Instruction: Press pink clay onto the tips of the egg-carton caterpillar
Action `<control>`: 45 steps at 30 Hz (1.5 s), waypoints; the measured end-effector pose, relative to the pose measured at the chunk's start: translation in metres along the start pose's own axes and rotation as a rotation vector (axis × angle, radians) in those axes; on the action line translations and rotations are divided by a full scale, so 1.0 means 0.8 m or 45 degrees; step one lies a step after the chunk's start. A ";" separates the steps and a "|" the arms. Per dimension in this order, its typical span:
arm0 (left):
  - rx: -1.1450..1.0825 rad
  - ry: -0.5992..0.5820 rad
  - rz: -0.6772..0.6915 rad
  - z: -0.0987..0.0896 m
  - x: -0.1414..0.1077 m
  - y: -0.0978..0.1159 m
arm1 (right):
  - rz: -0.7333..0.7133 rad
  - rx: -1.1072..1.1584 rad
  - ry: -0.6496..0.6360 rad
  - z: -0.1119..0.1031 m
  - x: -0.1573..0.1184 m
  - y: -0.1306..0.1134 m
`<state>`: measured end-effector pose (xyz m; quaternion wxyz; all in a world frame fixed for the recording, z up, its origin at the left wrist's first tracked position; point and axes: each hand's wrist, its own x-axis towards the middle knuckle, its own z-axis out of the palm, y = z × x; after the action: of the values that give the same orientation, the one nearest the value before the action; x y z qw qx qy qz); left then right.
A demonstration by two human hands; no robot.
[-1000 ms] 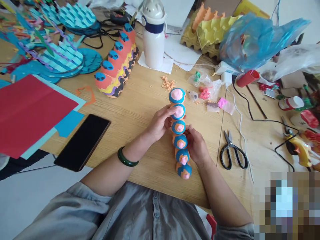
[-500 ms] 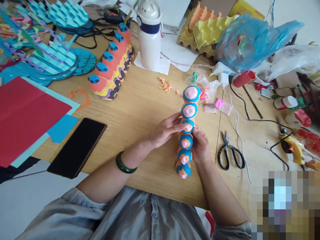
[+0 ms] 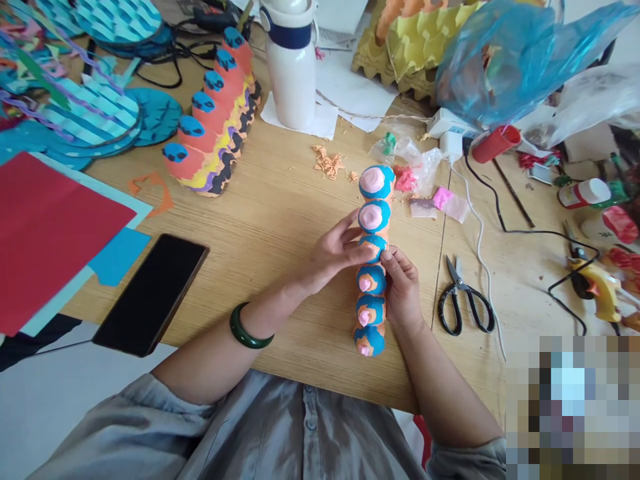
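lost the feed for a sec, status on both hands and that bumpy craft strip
Left hand and right hand pinch the third bump of the egg-carton strip. Strip lies flat on the table. Scissors lie to the right, apart from it.

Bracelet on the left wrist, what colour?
Dark green, a glossy bangle on the left wrist; the head view shows it clearly.

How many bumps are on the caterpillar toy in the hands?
6, in one row on the caterpillar toy: two big pink-topped ones farthest away, one partly covered by the left hand and right hand, three small ones nearest the person.
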<state>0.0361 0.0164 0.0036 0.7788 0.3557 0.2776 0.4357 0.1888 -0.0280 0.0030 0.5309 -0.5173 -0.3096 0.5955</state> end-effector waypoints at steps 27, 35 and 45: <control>-0.038 0.023 0.023 -0.003 0.004 -0.007 | -0.021 -0.107 0.052 -0.001 0.002 0.002; -0.029 -0.044 0.031 -0.001 0.002 -0.004 | -0.053 -0.101 0.040 -0.001 0.003 0.000; 0.192 0.059 0.164 0.007 -0.004 -0.011 | -0.040 -0.102 0.040 0.003 -0.002 0.001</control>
<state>0.0433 0.0088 0.0006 0.7135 0.4202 0.3042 0.4709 0.1865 -0.0290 0.0032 0.5238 -0.5425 -0.3329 0.5661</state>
